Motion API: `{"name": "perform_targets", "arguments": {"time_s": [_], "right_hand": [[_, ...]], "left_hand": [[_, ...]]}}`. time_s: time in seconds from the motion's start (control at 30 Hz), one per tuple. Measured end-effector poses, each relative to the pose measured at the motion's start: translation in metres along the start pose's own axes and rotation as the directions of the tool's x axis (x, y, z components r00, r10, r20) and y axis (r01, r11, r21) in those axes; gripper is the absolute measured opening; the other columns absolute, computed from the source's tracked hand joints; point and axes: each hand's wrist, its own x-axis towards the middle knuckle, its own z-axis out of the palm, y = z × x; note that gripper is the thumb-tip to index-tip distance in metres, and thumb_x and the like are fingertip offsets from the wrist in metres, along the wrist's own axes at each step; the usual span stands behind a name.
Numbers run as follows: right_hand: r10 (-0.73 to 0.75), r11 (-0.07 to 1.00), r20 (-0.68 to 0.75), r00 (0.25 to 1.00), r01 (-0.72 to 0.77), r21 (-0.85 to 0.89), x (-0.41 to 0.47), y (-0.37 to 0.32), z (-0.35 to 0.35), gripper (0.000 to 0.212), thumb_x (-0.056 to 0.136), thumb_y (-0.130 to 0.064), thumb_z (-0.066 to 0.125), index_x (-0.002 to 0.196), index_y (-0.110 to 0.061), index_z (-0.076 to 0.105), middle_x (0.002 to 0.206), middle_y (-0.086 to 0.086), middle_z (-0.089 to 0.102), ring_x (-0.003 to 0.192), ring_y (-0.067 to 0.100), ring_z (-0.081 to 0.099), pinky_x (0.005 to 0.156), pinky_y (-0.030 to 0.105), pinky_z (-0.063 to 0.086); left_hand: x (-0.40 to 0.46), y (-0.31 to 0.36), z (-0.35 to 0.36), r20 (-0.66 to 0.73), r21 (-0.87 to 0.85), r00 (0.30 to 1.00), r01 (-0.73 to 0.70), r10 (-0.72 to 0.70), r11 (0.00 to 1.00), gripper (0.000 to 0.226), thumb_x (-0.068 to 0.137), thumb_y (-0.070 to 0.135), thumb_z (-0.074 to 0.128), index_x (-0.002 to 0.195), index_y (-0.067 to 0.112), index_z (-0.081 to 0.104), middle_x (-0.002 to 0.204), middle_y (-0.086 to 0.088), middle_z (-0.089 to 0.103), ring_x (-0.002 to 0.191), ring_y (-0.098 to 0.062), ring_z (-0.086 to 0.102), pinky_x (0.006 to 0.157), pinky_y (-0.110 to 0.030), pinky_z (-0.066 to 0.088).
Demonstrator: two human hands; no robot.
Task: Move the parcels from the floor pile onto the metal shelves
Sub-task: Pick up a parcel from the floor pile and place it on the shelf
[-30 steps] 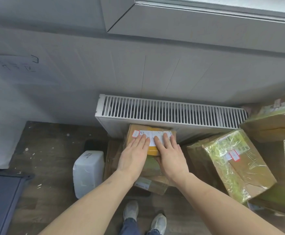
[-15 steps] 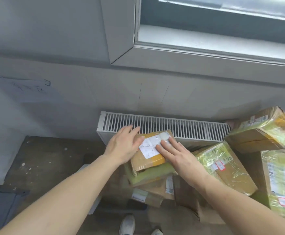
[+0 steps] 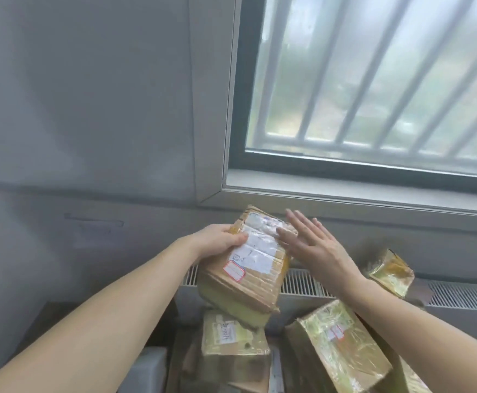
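Note:
A brown cardboard parcel (image 3: 248,268) with white labels and a red-bordered sticker is lifted up in front of the radiator. My left hand (image 3: 220,239) grips its upper left edge, thumb on the label face. Fingers spread, my right hand (image 3: 311,239) lies flat against the parcel's right side. Below lie more parcels from the pile: a flat one wrapped in yellow-green tape (image 3: 231,336), a larger taped box (image 3: 342,344) to the right, and a small taped box (image 3: 387,273) leaning on the radiator. No metal shelves are in view.
A white radiator (image 3: 302,285) runs along the grey wall under a barred window (image 3: 373,80) with a sill. A white container's corner (image 3: 152,364) shows at the bottom left of the pile.
The parcel has come up off the pile to above radiator height. My left hand has closed on its edge, my right palm has shifted to its side, and the view has tilted up to the window.

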Motion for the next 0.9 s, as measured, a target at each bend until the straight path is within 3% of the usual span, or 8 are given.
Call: {"name": "perform_targets", "arguments": {"time_s": [0.03,0.07,0.1,0.17,0.23,0.33,0.73,0.9], "right_hand": [[0.212,0.974,-0.071,0.975,-0.205,0.094,0.005,-0.006,-0.01,0.064,0.087,-0.011,0.069,0.146,-0.021,0.045,0.16,0.007,0.025,0.146,0.026,0.029,0.114,0.042,0.033],[0.451,0.867,-0.068,0.89,-0.419,0.268,0.009,-0.013,-0.021,0.062,0.091,-0.011,0.065,0.147,-0.023,0.043,0.161,0.003,0.026,0.144,0.021,0.031,0.113,0.034,0.032],[0.632,0.674,0.028,0.774,-0.567,0.474,0.014,-0.02,-0.029,0.057,0.095,-0.015,0.059,0.149,-0.025,0.04,0.16,-0.002,0.028,0.143,0.015,0.032,0.113,0.03,0.029],[0.703,0.202,0.343,0.623,-0.637,0.744,0.023,-0.035,-0.043,0.051,0.1,-0.032,0.051,0.149,-0.03,0.037,0.155,-0.009,0.036,0.139,0.01,0.038,0.117,0.034,0.028],[0.609,-0.007,0.474,0.636,-0.593,0.805,0.027,-0.05,-0.052,0.045,0.1,-0.043,0.05,0.144,-0.037,0.041,0.141,-0.018,0.049,0.125,0.003,0.051,0.106,0.028,0.041],[0.564,0.015,0.433,0.703,-0.533,0.846,0.028,-0.068,-0.063,0.028,0.102,-0.038,0.048,0.129,-0.039,0.055,0.12,-0.022,0.064,0.103,-0.007,0.06,0.084,0.014,0.046],[0.571,0.043,0.391,0.722,-0.502,0.864,0.013,-0.071,-0.08,0.027,0.101,-0.041,0.046,0.123,-0.04,0.062,0.114,-0.021,0.069,0.11,0.002,0.062,0.102,0.034,0.047],[0.591,0.068,0.391,0.706,-0.527,0.847,0.008,-0.071,-0.083,0.031,0.1,-0.045,0.045,0.127,-0.039,0.059,0.116,-0.02,0.067,0.11,0.004,0.061,0.102,0.037,0.047]], "left_hand": [[-0.008,0.007,0.002,-0.088,0.006,0.996,-0.029,0.03,1.0,0.03,0.093,0.046,0.062,0.117,0.029,0.067,0.11,0.008,0.072,0.098,-0.016,0.07,0.095,-0.036,0.053],[-0.017,0.014,0.004,-0.183,0.019,0.981,-0.055,0.057,0.998,0.033,0.091,0.05,0.061,0.119,0.032,0.065,0.112,0.012,0.07,0.101,-0.016,0.068,0.097,-0.035,0.051],[-0.025,0.02,0.007,-0.281,0.042,0.956,-0.072,0.081,0.997,0.036,0.091,0.054,0.06,0.121,0.034,0.062,0.114,0.016,0.067,0.105,-0.015,0.065,0.098,-0.033,0.048],[-0.042,0.033,0.013,-0.437,0.082,0.892,-0.09,0.117,0.993,0.038,0.092,0.057,0.056,0.123,0.035,0.059,0.115,0.016,0.065,0.11,-0.018,0.062,0.098,-0.034,0.047],[-0.054,0.042,0.02,-0.508,0.079,0.851,-0.105,0.13,0.991,0.04,0.091,0.06,0.054,0.122,0.035,0.059,0.112,0.012,0.068,0.108,-0.021,0.062,0.099,-0.04,0.048],[-0.067,0.049,0.027,-0.548,0.055,0.828,-0.109,0.122,0.992,0.044,0.087,0.066,0.053,0.12,0.038,0.059,0.109,0.012,0.07,0.105,-0.022,0.064,0.098,-0.044,0.05],[-0.103,0.059,0.049,-0.605,0.048,0.791,-0.078,0.092,0.996,0.059,0.079,0.074,0.051,0.123,0.035,0.054,0.119,0.004,0.067,0.111,-0.027,0.061,0.097,-0.045,0.05],[-0.103,0.058,0.05,-0.577,0.051,0.813,-0.06,0.078,0.997,0.087,0.064,0.085,0.043,0.133,0.032,0.047,0.125,0.001,0.064,0.113,-0.029,0.061,0.097,-0.048,0.05]]}}
